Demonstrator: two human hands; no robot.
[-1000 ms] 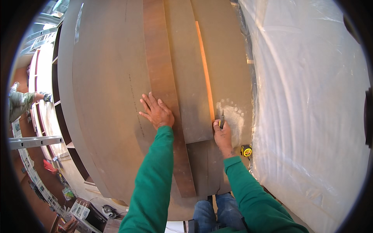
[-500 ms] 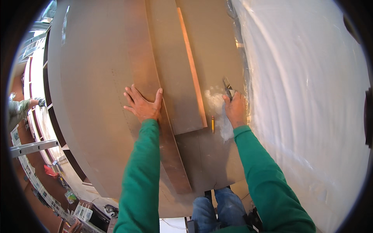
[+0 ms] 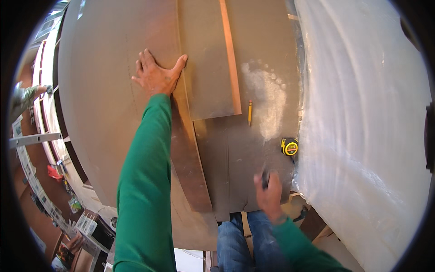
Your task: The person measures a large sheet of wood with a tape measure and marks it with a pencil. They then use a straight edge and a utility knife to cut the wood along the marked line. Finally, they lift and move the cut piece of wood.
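Left hand (image 3: 156, 76) lies splayed wide on the long brown plank (image 3: 189, 174); right hand (image 3: 270, 195), right of the plank's near end, grips a blurred dark tool (image 3: 265, 179); pencil (image 3: 249, 113) and tape measure (image 3: 289, 147) rest right of the plank, the latter farther from it.

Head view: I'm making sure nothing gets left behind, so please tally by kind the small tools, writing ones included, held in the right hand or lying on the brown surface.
Pencil, yellow: 1
Tape measure, yellow and black: 1
Dark tool in the right hand, too blurred to name: 1
Total: 3
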